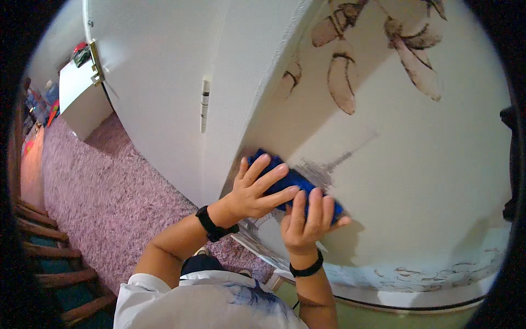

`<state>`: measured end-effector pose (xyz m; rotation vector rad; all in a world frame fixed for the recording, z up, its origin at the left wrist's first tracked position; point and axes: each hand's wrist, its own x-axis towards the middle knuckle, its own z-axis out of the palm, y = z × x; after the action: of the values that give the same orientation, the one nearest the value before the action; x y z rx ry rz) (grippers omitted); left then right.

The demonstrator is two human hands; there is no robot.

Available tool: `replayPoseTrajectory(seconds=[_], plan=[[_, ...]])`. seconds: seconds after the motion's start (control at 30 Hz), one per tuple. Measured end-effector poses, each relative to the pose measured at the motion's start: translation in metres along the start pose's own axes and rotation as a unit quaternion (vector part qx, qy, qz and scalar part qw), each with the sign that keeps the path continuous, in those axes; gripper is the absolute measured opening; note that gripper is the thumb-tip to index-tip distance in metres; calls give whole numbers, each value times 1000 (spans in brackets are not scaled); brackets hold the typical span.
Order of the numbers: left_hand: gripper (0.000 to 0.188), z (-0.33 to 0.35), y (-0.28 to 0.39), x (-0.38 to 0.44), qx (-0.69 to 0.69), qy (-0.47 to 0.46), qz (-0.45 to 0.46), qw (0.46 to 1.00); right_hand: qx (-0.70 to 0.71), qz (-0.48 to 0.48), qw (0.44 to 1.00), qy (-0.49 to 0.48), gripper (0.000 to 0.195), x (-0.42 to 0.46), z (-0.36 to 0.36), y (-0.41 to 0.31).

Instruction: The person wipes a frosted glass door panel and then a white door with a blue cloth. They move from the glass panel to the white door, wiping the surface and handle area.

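Observation:
Both of my hands press a folded blue cloth (pixel 294 181) flat against the patterned wall (pixel 390 177). My left hand (pixel 261 189) lies over the cloth's upper left part with its fingers spread, a black band on the wrist. On the cloth's lower right end rests my right hand (pixel 308 220), fingers close together, also with a dark wristband. A grey smudge (pixel 314 170) shows on the wall just above the cloth, with a thin streak running up to the right. Brown painted petals (pixel 342 82) are higher on the wall. The cloth's underside is hidden.
A white door (pixel 164 82) with a hinge (pixel 204 105) stands at left, beside a pink shaggy carpet (pixel 94 193). Beyond are a white cabinet (pixel 80 98) and wooden slats (pixel 61 277). A white ledge (pixel 402 298) runs along the wall's lower edge. Dark objects touch the right rim.

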<state>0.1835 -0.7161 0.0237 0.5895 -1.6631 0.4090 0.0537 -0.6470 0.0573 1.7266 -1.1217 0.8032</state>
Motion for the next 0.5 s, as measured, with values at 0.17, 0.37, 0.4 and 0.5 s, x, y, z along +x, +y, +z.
replayPoseTrajectory(seconds=[0.17, 0.37, 0.4, 0.5], plan=[[56, 2, -7, -120, -21, -95, -37, 995, 6, -109, 990, -84, 23, -59, 19, -25], [50, -5, 4, -175, 18, -173, -92, 981, 45, -123, 985, -116, 23, -85, 29, -37], [49, -5, 8, -159, 21, -164, -93, 982, 46, -121, 985, -113, 23, -79, 24, -31], [44, -6, 13, -96, 25, -121, -52, 991, 18, -67, 995, -70, 25, -59, 8, -8]])
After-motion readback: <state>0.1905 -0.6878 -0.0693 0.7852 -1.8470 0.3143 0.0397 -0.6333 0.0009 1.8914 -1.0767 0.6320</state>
